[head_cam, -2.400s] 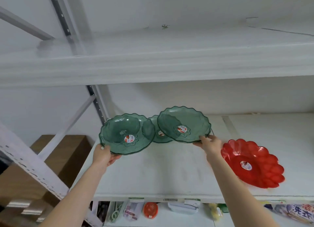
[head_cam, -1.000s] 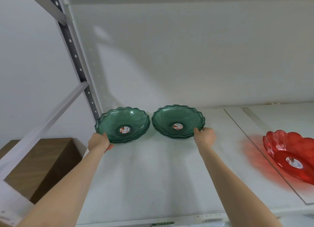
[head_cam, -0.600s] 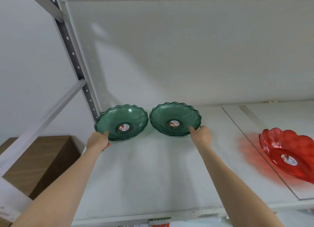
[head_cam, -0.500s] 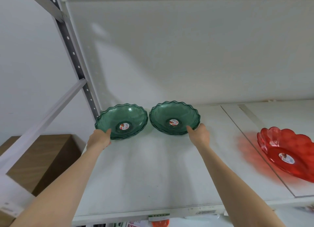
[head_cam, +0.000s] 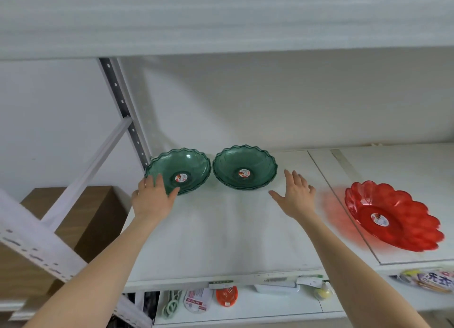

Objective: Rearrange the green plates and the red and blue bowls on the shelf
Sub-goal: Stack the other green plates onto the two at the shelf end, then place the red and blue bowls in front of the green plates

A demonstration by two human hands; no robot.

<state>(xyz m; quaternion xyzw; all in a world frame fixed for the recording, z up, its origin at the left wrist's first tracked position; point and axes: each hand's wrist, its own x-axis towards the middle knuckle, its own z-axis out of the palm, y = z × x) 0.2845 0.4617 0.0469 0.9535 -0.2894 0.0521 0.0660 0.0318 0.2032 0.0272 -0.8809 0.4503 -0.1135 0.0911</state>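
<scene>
Two stacks of translucent green scalloped plates rest side by side at the back left of the white shelf (head_cam: 221,239): the left green plates (head_cam: 186,165) and the right green plates (head_cam: 243,161). My left hand (head_cam: 152,200) is spread open, its fingers over the front rim of the left stack. My right hand (head_cam: 296,196) is open and empty, just right of the right stack and clear of it. A red flower-shaped bowl (head_cam: 393,217) sits at the shelf's right front. No blue bowl is in view.
A grey perforated upright (head_cam: 122,111) and a white diagonal brace (head_cam: 93,163) stand at the left. A brown cardboard box (head_cam: 81,219) sits beyond the shelf's left end. Another shelf board runs overhead. Small packaged goods (head_cam: 226,298) lie on the lower shelf.
Both hands have let go of the green plates, which now rest on the shelf. My right hand has drawn back to the right, fingers spread; my left hand has opened over the left rim.
</scene>
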